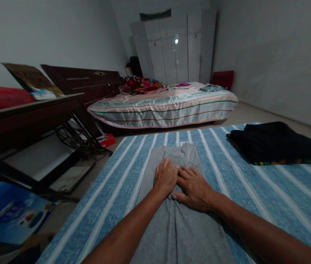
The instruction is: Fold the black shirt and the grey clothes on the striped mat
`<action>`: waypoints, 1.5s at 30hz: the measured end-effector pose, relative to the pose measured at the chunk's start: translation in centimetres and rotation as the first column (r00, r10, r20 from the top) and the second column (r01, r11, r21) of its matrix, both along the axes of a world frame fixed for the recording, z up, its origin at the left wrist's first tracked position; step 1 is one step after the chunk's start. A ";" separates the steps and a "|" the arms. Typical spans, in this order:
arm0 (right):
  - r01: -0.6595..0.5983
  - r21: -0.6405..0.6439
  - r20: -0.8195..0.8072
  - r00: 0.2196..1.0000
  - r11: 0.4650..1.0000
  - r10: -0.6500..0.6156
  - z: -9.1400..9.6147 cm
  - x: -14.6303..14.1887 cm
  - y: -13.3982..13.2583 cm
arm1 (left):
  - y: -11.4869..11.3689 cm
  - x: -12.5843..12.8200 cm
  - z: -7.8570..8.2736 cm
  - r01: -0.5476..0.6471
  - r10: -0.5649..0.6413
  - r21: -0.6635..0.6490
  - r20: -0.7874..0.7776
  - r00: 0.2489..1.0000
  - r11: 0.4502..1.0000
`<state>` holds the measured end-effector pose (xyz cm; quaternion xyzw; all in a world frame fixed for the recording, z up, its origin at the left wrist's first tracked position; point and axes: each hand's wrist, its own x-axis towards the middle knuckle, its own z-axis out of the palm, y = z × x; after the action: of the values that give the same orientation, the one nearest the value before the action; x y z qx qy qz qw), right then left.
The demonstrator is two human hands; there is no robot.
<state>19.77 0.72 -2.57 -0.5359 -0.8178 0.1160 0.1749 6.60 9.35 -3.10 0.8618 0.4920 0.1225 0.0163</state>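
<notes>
A grey garment [163, 227] lies lengthwise on a blue and white striped sheet [108, 190], its far end wrinkled and a long crease running down its middle toward me. My left hand [165, 176] rests palm down on its upper part, fingers stretched out. Beside it, my right hand [195, 187] is also laid flat on the cloth, fingers spread and pointing left. The fingertips of the two hands almost meet. Whether the garment is a shirt or trousers I cannot tell.
To the right lies a folded black cloth pile [278, 143]. Beyond is a bed [160, 110] with a red floral bundle [141, 85], before a pale wardrobe [169, 51]. A dark treadle table [29, 110] stands left, above a blue box [9, 212].
</notes>
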 end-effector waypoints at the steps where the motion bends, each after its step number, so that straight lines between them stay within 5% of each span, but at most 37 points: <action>1: 0.004 0.012 -0.012 1.000 1.000 -0.004 0.0 0.0 0.0 | 0.0 -0.1 -0.1 -0.001 0.001 0.004 0.004 1.000 1.000; 7: 0.169 0.220 -0.149 0.979 0.961 -0.138 -0.8 0.7 0.5 | -0.6 0.3 0.4 -0.029 0.027 -0.039 -0.030 0.999 0.999; 12: 0.335 0.215 0.028 0.937 0.917 -0.349 -1.8 1.4 1.0 | -1.0 0.5 0.8 -0.047 0.043 -0.066 -0.061 0.997 0.997; 28: 0.393 0.180 0.138 0.898 0.902 -0.419 -2.6 1.3 0.8 | -1.2 0.6 0.5 -0.031 0.024 -0.075 -0.097 0.995 0.997; 37: 0.373 0.181 0.153 0.904 0.910 -0.400 -1.7 1.6 0.5 | -1.1 0.1 1.5 -0.006 0.011 -0.072 0.071 0.997 0.997; 45: 0.396 0.172 0.131 0.898 0.902 -0.419 -0.7 1.4 0.0 | -8.3 -5.2 3.0 0.196 -0.193 -0.047 0.059 0.979 0.979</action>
<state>21.19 0.70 -3.32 -0.6894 -0.7050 -0.0261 0.1645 1.40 1.01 -0.14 0.9015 0.4076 0.1304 0.0641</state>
